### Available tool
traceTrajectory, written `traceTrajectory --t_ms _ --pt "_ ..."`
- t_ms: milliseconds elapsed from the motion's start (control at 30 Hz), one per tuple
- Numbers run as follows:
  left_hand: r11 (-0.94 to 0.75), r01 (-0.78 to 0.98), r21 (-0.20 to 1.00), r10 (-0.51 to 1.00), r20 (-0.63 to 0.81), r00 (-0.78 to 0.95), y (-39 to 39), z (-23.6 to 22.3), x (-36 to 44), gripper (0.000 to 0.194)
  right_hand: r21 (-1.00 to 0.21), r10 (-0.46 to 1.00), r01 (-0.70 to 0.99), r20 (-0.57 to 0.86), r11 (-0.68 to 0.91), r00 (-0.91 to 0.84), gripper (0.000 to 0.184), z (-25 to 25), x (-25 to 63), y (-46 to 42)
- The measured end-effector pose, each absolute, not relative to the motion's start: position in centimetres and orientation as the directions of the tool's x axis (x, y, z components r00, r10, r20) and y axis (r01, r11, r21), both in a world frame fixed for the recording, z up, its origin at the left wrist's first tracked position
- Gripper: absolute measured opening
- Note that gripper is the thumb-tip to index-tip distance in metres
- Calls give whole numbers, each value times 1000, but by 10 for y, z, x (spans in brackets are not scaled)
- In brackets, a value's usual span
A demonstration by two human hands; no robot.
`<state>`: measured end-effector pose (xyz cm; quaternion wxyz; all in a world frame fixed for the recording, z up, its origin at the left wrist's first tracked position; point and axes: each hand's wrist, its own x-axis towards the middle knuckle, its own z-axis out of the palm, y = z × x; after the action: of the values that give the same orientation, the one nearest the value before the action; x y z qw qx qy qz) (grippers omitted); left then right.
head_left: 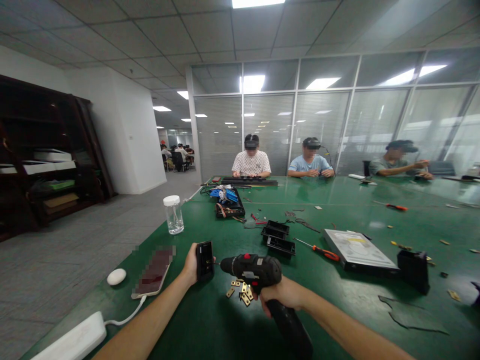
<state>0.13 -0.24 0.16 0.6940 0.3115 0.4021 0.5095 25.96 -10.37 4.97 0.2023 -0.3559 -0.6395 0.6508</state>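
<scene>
My left hand [192, 265] is closed around a small black plastic box [205, 261], its open side turned toward the right. Wrapped round the handle of a black cordless drill [251, 267] is my right hand [279, 295]. The drill points left, and its bit reaches the box's face; whether it touches a screw there I cannot tell. Under the drill lies a small heap of brass plates [245, 295] with holes. Several black plastic boxes [279, 245] like the held one stand together beyond the drill.
Right of centre are a screwdriver [324, 252], a silver drive-like unit [360, 250] and a black bracket [412, 270]. At left lie a phone [155, 272], a white power strip [73, 340] and a lidded jar [174, 215]. People [251, 160] sit across the green table [210, 330].
</scene>
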Motion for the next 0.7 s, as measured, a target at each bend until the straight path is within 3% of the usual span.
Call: traceTrajectory --t_ms 700 --pt "264 -434 861 963 -208 172 -2 1 0 42 -973 707 181 -230 -146 -669 20 54 259 -104"
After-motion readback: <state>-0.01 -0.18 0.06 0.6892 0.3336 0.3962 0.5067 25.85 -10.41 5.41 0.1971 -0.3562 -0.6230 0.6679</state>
